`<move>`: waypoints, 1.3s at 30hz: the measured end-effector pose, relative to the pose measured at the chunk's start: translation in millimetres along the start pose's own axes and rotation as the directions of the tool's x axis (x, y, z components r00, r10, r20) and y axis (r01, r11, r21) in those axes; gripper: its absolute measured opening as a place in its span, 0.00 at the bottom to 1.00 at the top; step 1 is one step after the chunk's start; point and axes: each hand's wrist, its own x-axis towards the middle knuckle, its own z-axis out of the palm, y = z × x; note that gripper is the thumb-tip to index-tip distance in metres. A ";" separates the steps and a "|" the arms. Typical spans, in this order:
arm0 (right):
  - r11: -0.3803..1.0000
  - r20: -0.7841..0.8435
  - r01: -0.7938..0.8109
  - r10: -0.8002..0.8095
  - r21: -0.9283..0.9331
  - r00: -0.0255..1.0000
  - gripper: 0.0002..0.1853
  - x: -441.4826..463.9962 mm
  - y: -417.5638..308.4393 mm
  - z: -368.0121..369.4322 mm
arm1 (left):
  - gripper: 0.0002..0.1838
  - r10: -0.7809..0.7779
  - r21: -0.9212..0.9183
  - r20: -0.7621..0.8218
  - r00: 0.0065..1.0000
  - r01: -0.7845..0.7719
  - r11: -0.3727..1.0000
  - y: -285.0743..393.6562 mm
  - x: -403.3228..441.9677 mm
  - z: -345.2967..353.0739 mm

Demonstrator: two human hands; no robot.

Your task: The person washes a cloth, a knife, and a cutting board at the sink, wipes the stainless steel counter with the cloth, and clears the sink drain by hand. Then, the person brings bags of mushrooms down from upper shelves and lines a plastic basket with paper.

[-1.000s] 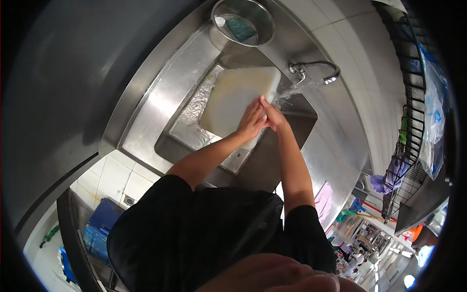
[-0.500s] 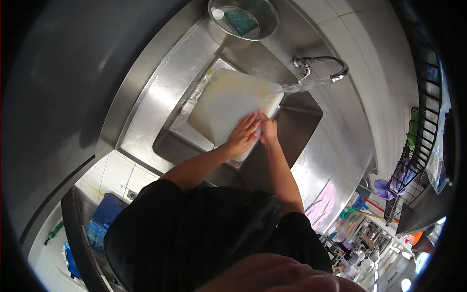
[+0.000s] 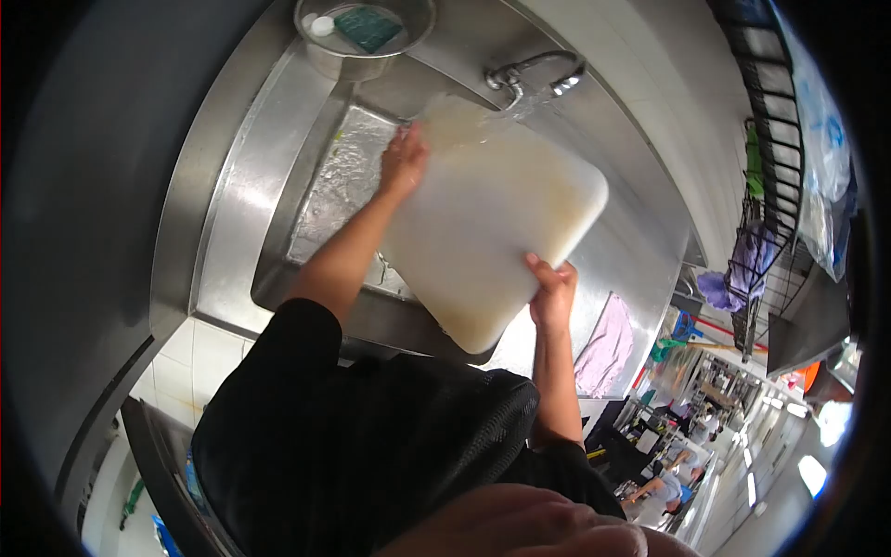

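Note:
A large whitish cutting board (image 3: 483, 213) with yellowish patches is lifted and tilted over the sink. My left hand (image 3: 405, 160) holds its upper left edge. Its lower right edge is gripped by my right hand (image 3: 553, 290), with the thumb on the face and the fingers partly hidden behind. Water from the curved faucet (image 3: 535, 74) splashes on the board's far edge. Beneath and to the left, a wet metal tray (image 3: 339, 186) lies in the sink (image 3: 274, 246).
A round steel bowl (image 3: 351, 67) with a green scouring pad (image 3: 368, 29) stands at the sink's far left corner. On the right counter lies a pink cloth (image 3: 605, 348). A black wire rack (image 3: 775, 121) hangs at the right. Several people are in the distant background.
Both hands have moved apart, from together on the board's right side to opposite edges. The board has been raised and turned, exposing more of the tray. The view has shifted slightly.

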 end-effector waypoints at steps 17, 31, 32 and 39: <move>0.992 -0.050 -0.036 0.030 -0.125 0.998 0.32 167.0 91.0 -3.0 | 0.21 -0.165 -0.787 0.376 0.912 0.408 0.463 62.2 -27.9 -220.5; 0.467 0.351 0.390 -0.172 -0.794 0.921 0.46 190.4 -21.4 125.0 | 0.22 -0.221 -0.249 0.702 0.677 0.524 0.815 101.0 -47.1 -209.8; 0.499 0.352 0.415 -0.221 -0.761 0.910 0.47 175.1 -21.4 129.3 | 0.21 -0.207 -0.343 0.642 0.738 0.519 0.783 102.4 -60.2 -195.1; 0.420 0.146 0.541 -0.677 -0.729 0.722 0.37 184.4 101.9 126.3 | 0.19 -0.273 -0.596 0.369 0.889 0.451 0.664 114.5 -132.4 -158.4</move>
